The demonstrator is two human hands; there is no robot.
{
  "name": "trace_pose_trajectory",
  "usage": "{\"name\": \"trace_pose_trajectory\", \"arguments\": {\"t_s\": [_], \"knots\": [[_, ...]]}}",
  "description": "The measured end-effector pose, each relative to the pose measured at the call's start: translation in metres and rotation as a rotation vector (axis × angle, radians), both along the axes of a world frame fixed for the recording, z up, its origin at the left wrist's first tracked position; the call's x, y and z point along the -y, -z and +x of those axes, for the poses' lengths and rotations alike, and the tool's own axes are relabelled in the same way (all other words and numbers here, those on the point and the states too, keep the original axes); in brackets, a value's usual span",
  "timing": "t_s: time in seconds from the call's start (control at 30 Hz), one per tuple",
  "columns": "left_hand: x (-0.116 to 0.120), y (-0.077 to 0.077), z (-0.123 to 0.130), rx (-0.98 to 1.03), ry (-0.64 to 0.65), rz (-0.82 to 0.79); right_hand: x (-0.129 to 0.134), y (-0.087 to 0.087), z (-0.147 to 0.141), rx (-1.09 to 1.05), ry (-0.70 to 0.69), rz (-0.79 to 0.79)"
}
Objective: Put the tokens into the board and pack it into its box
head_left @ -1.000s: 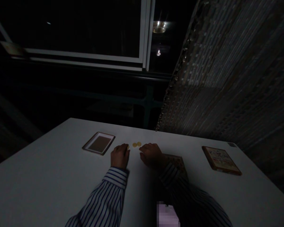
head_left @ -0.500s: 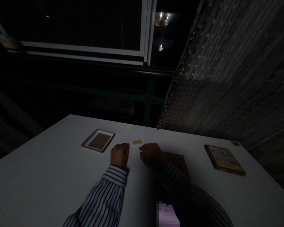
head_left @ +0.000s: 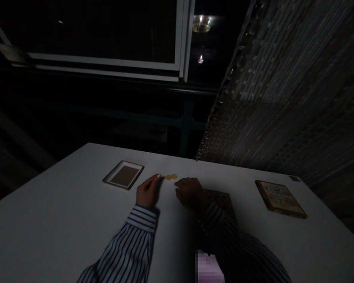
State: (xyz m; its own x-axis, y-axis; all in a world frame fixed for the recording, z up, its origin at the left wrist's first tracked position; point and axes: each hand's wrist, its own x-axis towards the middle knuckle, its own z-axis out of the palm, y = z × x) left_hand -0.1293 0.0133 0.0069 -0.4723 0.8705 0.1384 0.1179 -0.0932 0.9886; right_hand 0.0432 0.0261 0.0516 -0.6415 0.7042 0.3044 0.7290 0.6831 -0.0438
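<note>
Two round yellow discs (head_left: 171,177) lie side by side on the white table (head_left: 76,204), between my hands and slightly beyond them. My left hand (head_left: 146,192) is closed in a pinch just left of the discs. A small pale piece (head_left: 159,176) shows at its fingertips; its exact kind is too small to make out. To the right of the discs, my right hand (head_left: 191,193) is low over the table in shadow, thumb and forefinger apart with nothing visible between them. A dark patterned flat box or board (head_left: 224,199) lies partly hidden under my right wrist.
On the left is a shallow open tray-like box (head_left: 123,175) with a brown inside. A flat box with a printed cover (head_left: 281,197) lies on the right. A small dark card (head_left: 294,178) sits at the far right corner. A beaded curtain (head_left: 253,118) hangs beyond the table.
My left hand has turned and lifted slightly, its fingertips now raised with the small pale piece showing. The right hand and the two discs stay almost where they were.
</note>
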Motion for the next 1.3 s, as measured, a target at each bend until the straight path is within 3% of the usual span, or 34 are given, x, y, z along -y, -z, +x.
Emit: {"name": "trace_pose_trajectory", "arguments": {"t_s": [0.37, 0.67, 0.9, 1.3], "knots": [[0.003, -0.003, 0.009, 0.343, 0.036, 0.002, 0.001, 0.001, 0.001, -0.022, -0.001, 0.019], [0.003, 0.007, 0.013, 0.384, 0.09, -0.037, -0.001, 0.005, 0.0, -0.056, -0.009, 0.042], [0.006, 0.004, 0.02, 0.29, 0.121, -0.069, -0.001, 0.003, -0.001, -0.083, -0.003, 0.02], [0.008, 0.005, 0.023, 0.298, 0.168, -0.073, -0.002, 0.002, -0.004, -0.173, -0.025, -0.024]]}}
